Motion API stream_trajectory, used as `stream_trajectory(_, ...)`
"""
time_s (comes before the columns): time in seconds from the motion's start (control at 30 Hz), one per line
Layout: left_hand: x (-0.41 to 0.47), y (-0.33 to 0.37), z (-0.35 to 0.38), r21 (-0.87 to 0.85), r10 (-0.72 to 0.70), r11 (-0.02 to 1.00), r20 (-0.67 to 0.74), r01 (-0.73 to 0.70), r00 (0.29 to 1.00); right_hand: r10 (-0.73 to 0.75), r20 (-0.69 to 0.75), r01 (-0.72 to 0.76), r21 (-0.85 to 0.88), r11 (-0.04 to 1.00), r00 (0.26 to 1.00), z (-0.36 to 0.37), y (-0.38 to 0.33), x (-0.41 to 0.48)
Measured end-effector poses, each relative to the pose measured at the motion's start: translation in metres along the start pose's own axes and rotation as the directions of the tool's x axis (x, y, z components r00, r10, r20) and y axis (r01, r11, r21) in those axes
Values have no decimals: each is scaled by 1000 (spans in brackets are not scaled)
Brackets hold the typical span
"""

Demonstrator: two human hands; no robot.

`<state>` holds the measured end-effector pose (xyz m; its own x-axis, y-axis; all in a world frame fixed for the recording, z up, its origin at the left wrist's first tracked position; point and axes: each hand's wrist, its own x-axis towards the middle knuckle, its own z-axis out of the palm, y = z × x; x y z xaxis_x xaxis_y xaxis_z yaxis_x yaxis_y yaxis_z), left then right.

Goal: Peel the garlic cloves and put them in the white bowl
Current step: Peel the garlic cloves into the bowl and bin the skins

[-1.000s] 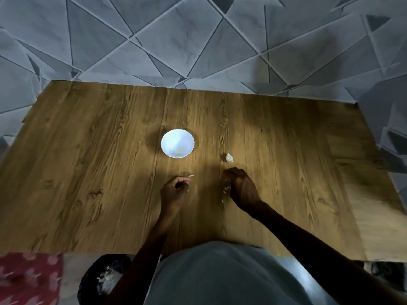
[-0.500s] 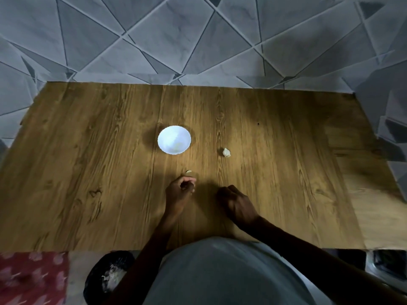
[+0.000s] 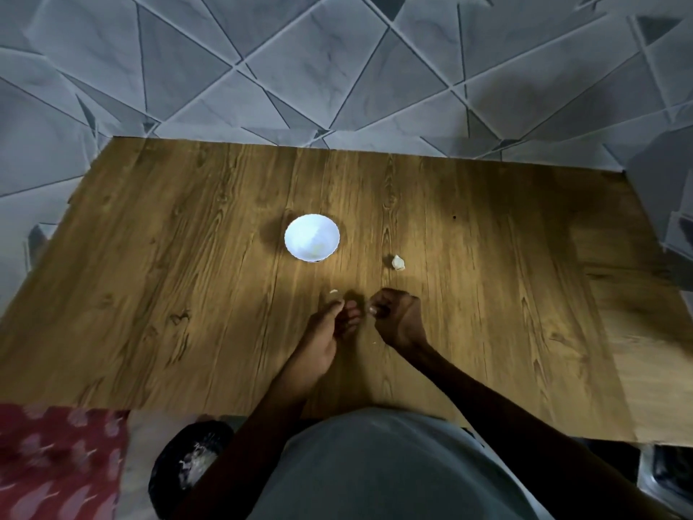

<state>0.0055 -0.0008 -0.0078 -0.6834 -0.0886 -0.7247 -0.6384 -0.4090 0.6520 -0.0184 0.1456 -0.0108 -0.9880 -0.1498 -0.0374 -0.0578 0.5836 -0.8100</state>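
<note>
The white bowl (image 3: 312, 238) stands on the wooden table (image 3: 150, 294), just beyond my hands. One unpeeled garlic clove (image 3: 398, 262) lies on the table to the right of the bowl. My left hand (image 3: 330, 324) has its fingers curled round a garlic clove that is mostly hidden inside the grip. Close on its right, my right hand (image 3: 397, 319) is curled, and a pale bit of garlic peel shows at its fingertips. A scrap of peel (image 3: 333, 292) lies just ahead of my left hand, and a tiny fleck (image 3: 374, 343) sits between my wrists.
A black bin (image 3: 191, 467) with pale peelings in it sits below the table's near edge at the left, beside a red patterned cloth (image 3: 56, 463). Grey tiling (image 3: 337, 69) lies beyond the far edge. A metal object (image 3: 667, 478) shows at bottom right.
My right hand left the peel bits on the table, drew back, then came up close beside my left hand. My left hand stayed near the same spot, still curled.
</note>
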Motion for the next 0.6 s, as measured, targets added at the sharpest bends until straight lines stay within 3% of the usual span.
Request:
stream_trajectory(0.1, -3, 4, 7, -132, -149, 979, 33, 152, 988, -37, 162, 34, 22, 999, 986, -3, -35, 3)
stream_trajectory(0.23, -8, 11, 14, -265, -196, 943, 39, 199, 980, -209, 331, 307, -278, 910, 920, -3, -48, 1)
stream_trajectory(0.33, -4, 14, 16, -368, -209, 907, 27, 204, 978, -128, 226, 185, -254, 949, 966, -5, -52, 5)
stream_trajectory(0.4, -4, 16, 15, -391, -198, 898, 49, 201, 979, -78, 154, 99, -131, 986, 985, -10, -50, 9)
stream_trajectory(0.47, -3, 19, 12, -444, -204, 870, 67, 213, 977, -96, 130, 102, -41, 994, 987, -18, -44, 17)
stream_trajectory(0.6, 1, 28, 2, -481, -176, 862, 15, 162, 984, 12, 81, -6, -71, 997, 997, -34, -16, 30)
